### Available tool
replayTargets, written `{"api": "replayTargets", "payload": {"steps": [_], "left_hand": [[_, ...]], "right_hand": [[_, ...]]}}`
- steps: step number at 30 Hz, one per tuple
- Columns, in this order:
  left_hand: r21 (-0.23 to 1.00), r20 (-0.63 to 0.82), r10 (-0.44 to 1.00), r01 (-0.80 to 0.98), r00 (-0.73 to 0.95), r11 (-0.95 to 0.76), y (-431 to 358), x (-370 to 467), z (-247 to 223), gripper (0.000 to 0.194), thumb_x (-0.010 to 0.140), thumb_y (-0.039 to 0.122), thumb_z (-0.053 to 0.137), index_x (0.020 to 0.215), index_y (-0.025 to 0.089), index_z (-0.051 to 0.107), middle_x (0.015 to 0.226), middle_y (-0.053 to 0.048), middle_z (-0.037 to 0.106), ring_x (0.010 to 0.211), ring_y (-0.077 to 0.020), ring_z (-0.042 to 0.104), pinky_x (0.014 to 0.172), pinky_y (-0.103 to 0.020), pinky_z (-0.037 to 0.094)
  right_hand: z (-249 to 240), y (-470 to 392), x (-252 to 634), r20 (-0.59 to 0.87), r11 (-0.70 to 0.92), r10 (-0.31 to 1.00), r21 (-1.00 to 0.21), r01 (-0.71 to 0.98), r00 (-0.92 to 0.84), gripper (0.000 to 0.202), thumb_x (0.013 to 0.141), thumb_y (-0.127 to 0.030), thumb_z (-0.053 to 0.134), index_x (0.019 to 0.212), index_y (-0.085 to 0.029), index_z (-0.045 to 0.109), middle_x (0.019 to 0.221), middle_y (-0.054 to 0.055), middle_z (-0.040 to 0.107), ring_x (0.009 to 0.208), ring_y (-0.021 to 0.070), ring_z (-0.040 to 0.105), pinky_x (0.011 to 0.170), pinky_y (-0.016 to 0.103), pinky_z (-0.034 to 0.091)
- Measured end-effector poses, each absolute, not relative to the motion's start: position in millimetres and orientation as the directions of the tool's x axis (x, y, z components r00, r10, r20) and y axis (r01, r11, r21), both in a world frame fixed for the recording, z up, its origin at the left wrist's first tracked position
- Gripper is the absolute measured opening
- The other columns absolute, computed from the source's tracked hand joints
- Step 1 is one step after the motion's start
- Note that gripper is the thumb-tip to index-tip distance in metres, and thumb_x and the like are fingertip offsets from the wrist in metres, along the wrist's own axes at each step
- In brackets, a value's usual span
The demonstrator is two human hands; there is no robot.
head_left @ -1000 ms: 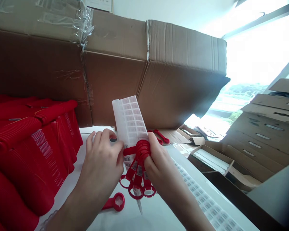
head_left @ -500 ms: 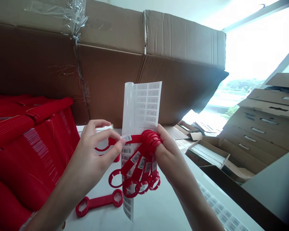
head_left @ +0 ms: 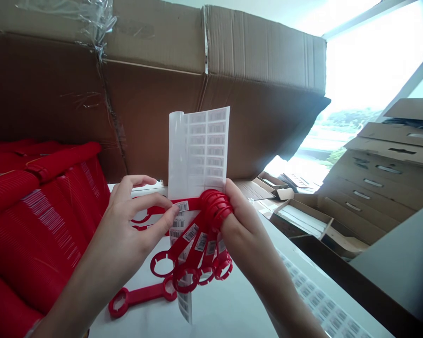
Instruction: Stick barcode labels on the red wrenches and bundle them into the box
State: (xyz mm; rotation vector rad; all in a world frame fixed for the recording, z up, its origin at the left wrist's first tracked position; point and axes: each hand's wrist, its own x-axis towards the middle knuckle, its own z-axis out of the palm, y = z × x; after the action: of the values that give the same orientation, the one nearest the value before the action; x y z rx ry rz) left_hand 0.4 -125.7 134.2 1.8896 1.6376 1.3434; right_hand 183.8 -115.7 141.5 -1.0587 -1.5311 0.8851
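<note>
Grips a fanned bunch of red ring-ended tools (head_left: 194, 257) and, behind them, a rolled label sheet (head_left: 206, 150) in the right hand (head_left: 242, 219), above the surface (head_left: 229, 305); pinches a barcode label (head_left: 184, 206) at the uppermost tool (head_left: 194, 203) with thumb and forefinger of the left hand (head_left: 136, 223).

I see, behind the label sheet (head_left: 211, 145), cartons (head_left: 148, 122); left of the sheet, bundles (head_left: 38, 234); right of it, stacked boxes (head_left: 377, 173); before it, ringed tools (head_left: 191, 232).
</note>
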Motion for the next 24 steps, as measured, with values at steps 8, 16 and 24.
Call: {"api": "replayTargets", "payload": {"steps": [8, 16, 24], "left_hand": [[0.71, 0.43, 0.899, 0.648, -0.088, -0.276, -133.4, 0.4, 142.1, 0.025, 0.089, 0.052, 0.065, 0.075, 0.033, 0.075, 0.136, 0.003, 0.051, 0.125, -0.0281, 0.051, 0.098, -0.044, 0.049], [0.735, 0.438, 0.895, 0.605, -0.081, -0.305, -135.0, -0.8, 142.1, 0.023, 0.087, 0.051, 0.067, 0.077, 0.033, 0.076, 0.137, 0.003, 0.051, 0.128, -0.0273, 0.051, 0.083, -0.031, 0.054], [0.754, 0.449, 0.89, 0.568, -0.08, -0.329, -138.3, -2.3, 143.2, 0.024, 0.086, 0.054, 0.066, 0.077, 0.033, 0.074, 0.138, 0.005, 0.052, 0.131, -0.0256, 0.052, 0.091, -0.029, 0.053]], "right_hand": [[143.0, -116.6, 185.2, 0.342, 0.35, 0.936, -0.923, 0.159, -0.076, 0.011, 0.103, -0.026, 0.045, 0.094, -0.026, 0.052, 0.094, 0.0, 0.062, 0.077, 0.0151, 0.056, 0.057, 0.023, 0.049], [141.9, -115.4, 185.2, 0.336, 0.341, 0.94, -0.924, 0.174, -0.058, 0.013, 0.103, -0.028, 0.045, 0.092, -0.026, 0.052, 0.108, 0.002, 0.066, 0.076, 0.0149, 0.058, 0.058, 0.024, 0.051], [139.9, -112.0, 186.0, 0.29, 0.3, 0.954, -0.936, 0.185, -0.081, 0.015, 0.103, -0.028, 0.043, 0.092, -0.025, 0.051, 0.103, 0.002, 0.066, 0.081, 0.0166, 0.06, 0.067, 0.026, 0.055]]}}
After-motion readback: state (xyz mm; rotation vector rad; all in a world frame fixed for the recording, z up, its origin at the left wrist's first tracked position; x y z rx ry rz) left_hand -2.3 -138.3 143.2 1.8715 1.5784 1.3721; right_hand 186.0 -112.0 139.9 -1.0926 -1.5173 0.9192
